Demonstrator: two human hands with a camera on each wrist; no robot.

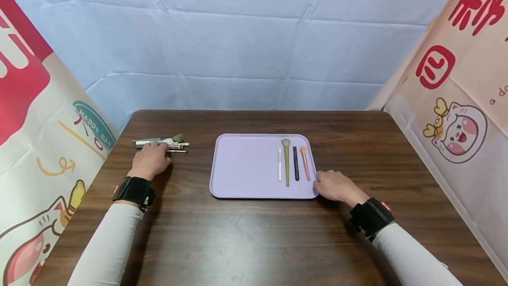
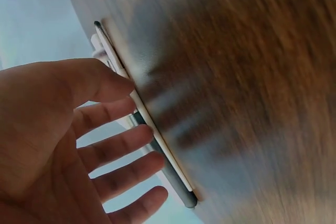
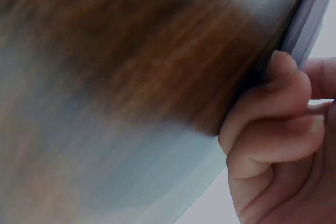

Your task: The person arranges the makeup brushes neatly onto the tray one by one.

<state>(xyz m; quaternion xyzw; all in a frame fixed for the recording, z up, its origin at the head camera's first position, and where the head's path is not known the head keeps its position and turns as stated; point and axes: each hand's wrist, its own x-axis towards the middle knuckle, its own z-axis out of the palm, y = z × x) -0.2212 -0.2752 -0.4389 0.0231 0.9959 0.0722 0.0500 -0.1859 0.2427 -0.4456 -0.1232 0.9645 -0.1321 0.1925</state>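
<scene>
1. Head view: a lilac tray (image 1: pixel 246 167) is being supported by the brown table (image 1: pixel 238 242), near its middle. Four slender tools are being carried on the tray's right half, side by side: a white brush (image 1: pixel 279 167), an olive brush (image 1: pixel 287 169), a black stick (image 1: pixel 296 164) and a pink brush (image 1: pixel 306 169).
2. Head view: the tray's near right corner is being gripped by the right hand (image 1: pixel 335 185).
3. Head view: a loose brush pile (image 1: pixel 168 141) at the table's left is being partly covered by the left hand (image 1: pixel 151 161). A green brush head (image 1: pixel 178 137) is being exposed at the far side.
4. Left wrist view: a thin pale handle (image 2: pixel 165 145) is being touched by the thumb; a dark handle (image 2: pixel 176 177) is being overlapped by spread, gently bent fingers. Whether anything is being pinched cannot be told.
5. Right wrist view: the tray edge is being held between the thumb and curled fingers (image 3: pixel 278 137).
</scene>
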